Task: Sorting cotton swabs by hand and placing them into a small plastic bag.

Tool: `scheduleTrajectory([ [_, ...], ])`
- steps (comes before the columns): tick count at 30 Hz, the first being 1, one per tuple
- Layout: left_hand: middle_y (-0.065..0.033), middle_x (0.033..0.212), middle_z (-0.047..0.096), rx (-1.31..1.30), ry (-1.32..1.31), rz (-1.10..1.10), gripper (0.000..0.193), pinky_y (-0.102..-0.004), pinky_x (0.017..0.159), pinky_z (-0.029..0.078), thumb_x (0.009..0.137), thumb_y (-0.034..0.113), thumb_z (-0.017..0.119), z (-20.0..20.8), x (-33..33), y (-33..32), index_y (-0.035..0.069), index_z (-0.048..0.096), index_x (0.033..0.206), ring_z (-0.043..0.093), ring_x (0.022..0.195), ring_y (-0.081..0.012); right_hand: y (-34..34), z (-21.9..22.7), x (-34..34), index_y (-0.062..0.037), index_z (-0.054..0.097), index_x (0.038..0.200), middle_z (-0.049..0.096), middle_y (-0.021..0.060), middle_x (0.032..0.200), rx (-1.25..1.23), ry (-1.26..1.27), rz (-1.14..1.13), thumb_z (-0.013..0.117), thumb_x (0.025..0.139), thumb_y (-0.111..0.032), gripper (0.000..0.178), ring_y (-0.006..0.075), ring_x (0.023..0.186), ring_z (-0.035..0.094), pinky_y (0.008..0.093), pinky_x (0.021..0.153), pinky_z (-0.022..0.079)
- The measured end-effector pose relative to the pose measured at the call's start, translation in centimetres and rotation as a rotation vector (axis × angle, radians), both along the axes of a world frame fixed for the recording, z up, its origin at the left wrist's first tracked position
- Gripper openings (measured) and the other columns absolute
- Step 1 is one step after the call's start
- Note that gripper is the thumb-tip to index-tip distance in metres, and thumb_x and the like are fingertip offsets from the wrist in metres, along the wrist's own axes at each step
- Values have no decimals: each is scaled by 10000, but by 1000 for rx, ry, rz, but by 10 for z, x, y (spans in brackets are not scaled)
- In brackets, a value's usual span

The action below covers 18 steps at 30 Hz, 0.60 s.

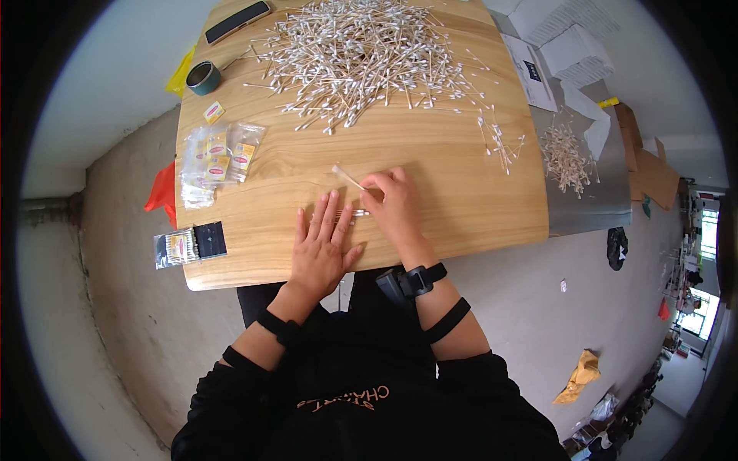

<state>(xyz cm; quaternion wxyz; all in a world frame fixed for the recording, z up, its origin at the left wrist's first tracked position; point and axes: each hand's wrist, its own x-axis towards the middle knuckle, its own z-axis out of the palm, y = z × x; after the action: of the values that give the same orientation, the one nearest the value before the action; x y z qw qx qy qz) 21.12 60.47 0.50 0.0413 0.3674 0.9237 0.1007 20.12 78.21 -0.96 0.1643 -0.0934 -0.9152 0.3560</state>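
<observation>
My right hand (pixel 396 206) is closed in a pinch over the wooden table, thumb and index finger gripping a cotton swab (pixel 348 177); its white, slightly blurred tip points up and left. Flat on the table near its front edge lies my left hand (pixel 319 244), fingers spread. A few cotton swabs (pixel 360 213) lie beside its index finger, partly hidden under it. Beyond both hands spreads a large heap of loose cotton swabs (pixel 357 58). To the left are clear plastic bags (pixel 217 163) with yellow labels, and a filled bag of swabs (pixel 181 247) rests at the table's left edge.
A phone (pixel 237 21) and a small teal round container (pixel 204 77) occupy the table's far left. Stray swabs (pixel 500 142) lie at right. Against the right edge stands a grey surface (pixel 588 213) bearing another swab pile (pixel 567 157), near cardboard (pixel 653 180).
</observation>
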Motion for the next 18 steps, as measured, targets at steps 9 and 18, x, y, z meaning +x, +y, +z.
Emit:
scheduleTrajectory([
  [9,-236,1544,195,3,-19,-41,823,-552,1144,145,869,532,552,1,1,-8,68,276,1490,181,1443,-371,-1,1,6,-164,694,808,587,67,829,-27,-72,97,719,718,-116,105,282,841,587,401,717,473],
  [18,-194,1545,239,29,-58,8,966,-539,1151,137,784,554,627,0,-1,4,-5,252,1476,211,1442,-334,11,-13,18,-25,628,1044,570,117,1003,-849,115,-276,578,947,-167,179,209,907,584,319,793,477],
])
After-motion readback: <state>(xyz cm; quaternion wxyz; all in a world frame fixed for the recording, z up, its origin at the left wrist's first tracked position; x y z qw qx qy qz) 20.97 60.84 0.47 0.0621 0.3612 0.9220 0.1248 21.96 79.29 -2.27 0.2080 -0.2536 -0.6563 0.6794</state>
